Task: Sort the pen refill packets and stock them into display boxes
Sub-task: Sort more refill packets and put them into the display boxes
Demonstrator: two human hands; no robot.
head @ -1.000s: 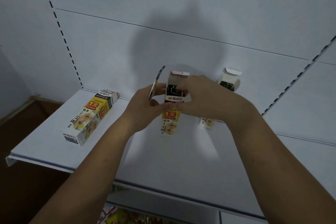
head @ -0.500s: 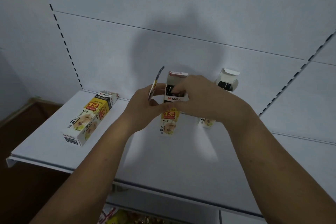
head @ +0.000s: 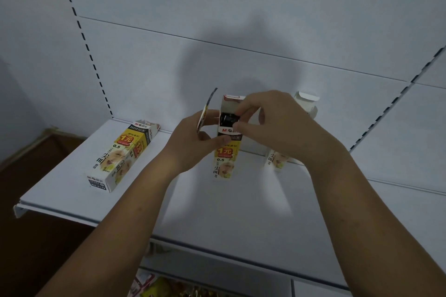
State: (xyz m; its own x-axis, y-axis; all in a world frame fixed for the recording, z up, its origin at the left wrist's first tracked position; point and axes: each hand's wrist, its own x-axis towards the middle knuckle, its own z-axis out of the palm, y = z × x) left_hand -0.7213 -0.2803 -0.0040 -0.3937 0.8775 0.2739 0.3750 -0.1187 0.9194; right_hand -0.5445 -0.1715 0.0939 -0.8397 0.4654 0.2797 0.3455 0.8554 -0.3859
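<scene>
White-and-yellow display box [head: 225,154] is upright near the middle of the shelf [head: 217,212], its top open. The left hand [head: 193,142] grips its upper part from 9 o'clock, thumb across the front. The right hand [head: 277,128], from 3 o'clock, pinches the dark refills [head: 228,119] in the box's mouth. A second box [head: 120,157] lies at 9 o'clock; a third box [head: 277,159] stands at 3 o'clock, partly hidden

White shelf [head: 229,205]: flat box [head: 120,154] at left, upright open box [head: 277,159] right.
</scene>
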